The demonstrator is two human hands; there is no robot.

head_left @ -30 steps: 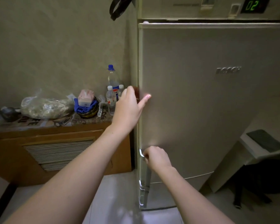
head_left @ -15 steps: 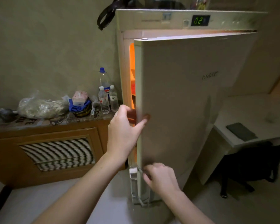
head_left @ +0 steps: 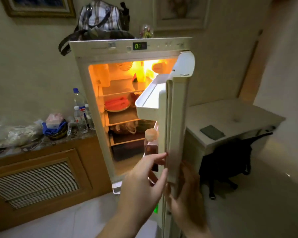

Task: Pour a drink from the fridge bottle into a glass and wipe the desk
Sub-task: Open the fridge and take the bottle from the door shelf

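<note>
The fridge (head_left: pixel 120 48) stands open and lit inside, and its door (head_left: pixel 176 117) is swung out edge-on towards me. In the door's lower rack stands a bottle (head_left: pixel 150 143) of dark reddish drink with a pale cap. My left hand (head_left: pixel 144 182) is in front of the bottle with its fingers stretched out and their tips on the door's inner edge. Against the door's outer face my right hand (head_left: pixel 186 194) lies flat with its fingers pointing up. To the right is the white desk (head_left: pixel 234 115). No glass is in view.
A dark flat thing (head_left: pixel 212 132) lies on the desk, and a black chair (head_left: pixel 227 162) is tucked under it. At the left, a wooden cabinet (head_left: pixel 38 172) carries water bottles (head_left: pixel 80 121), a plastic bag and a bowl of cloths. A checked bag (head_left: pixel 100 19) sits atop the fridge.
The fridge door has swung from nearly shut to wide open, showing the shelves and the bottle. My right hand has left the handle and now lies on the door's outer face.
</note>
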